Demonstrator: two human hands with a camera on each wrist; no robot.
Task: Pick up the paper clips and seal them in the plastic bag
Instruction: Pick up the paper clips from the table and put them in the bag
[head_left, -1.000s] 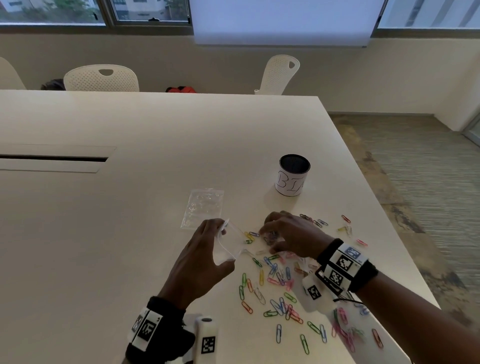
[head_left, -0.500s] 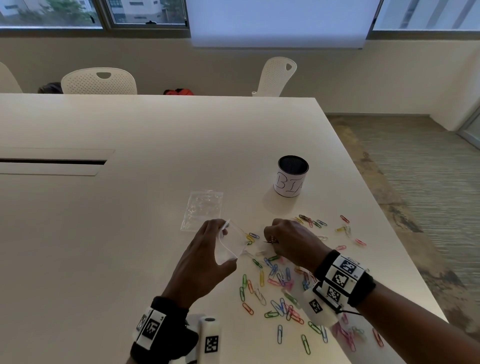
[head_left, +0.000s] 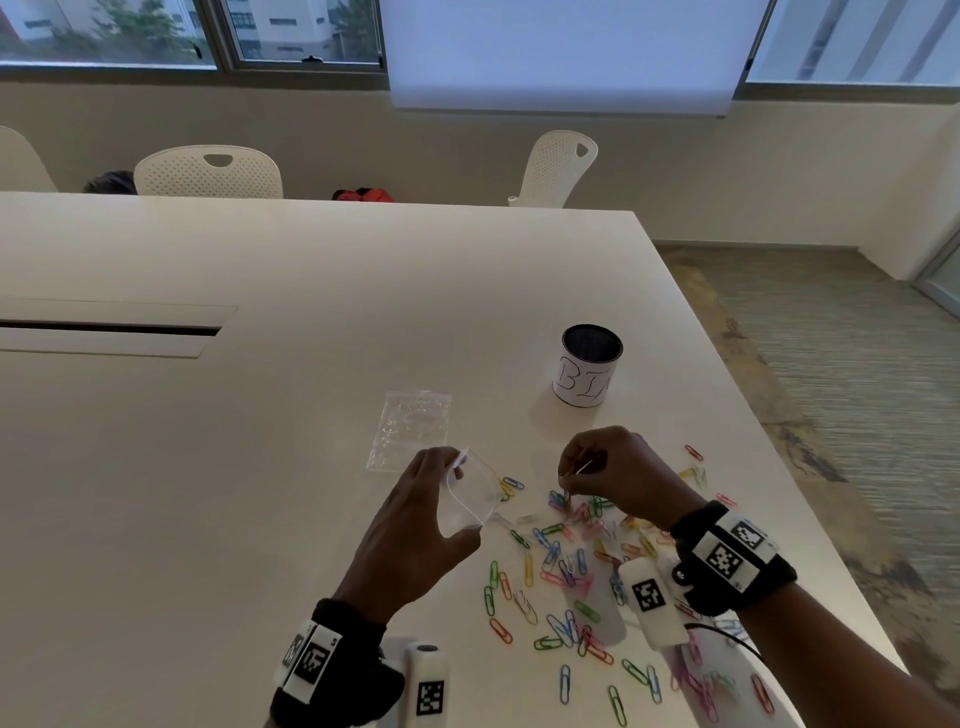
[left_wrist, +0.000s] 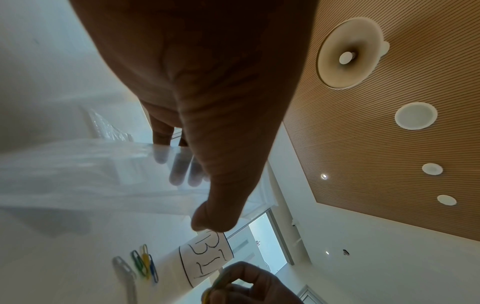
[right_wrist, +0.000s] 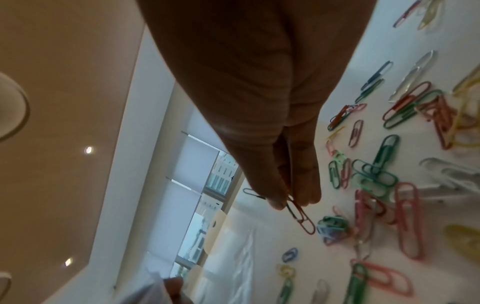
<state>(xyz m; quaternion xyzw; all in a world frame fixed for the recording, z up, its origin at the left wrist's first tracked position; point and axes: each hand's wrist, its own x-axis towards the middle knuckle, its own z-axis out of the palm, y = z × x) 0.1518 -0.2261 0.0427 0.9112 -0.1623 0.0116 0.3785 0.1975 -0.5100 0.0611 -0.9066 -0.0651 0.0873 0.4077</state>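
Note:
My left hand grips a small clear plastic bag by its mouth, fingers and thumb holding it open and tilted above the table; the same bag fills the left wrist view. My right hand hovers just right of the bag and pinches a few paper clips, a red clip hanging from the fingertips. Several coloured paper clips lie scattered on the white table under and in front of the right hand.
A second clear bag lies flat beyond my left hand. A black cup with a white label stands behind the right hand. The table's right edge runs close to the clips. White chairs stand at the far side.
My right hand has lifted off the pile with clips pinched in its fingers, rising slightly away from the table. The left hand keeps the bag in much the same place.

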